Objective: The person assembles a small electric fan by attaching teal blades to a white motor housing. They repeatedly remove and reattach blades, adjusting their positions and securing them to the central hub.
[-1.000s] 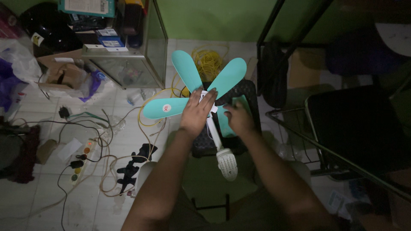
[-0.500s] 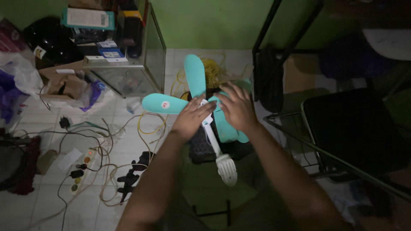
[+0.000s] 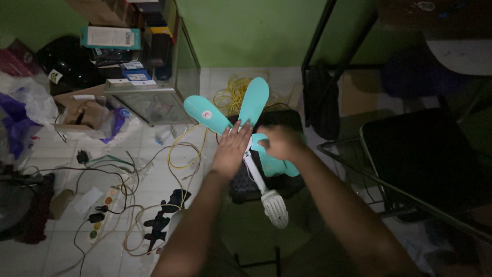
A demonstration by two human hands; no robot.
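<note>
Head view: fan hub (image 3: 249, 145) behind hands.

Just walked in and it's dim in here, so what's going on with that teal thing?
A person holds a teal-bladed fan rotor over a dark stool. The left hand lies flat on the hub, fingers spread. The right hand grips a lower blade. A white shaft ends in a ribbed white piece. Cables and a power strip litter the tiled floor.
</note>
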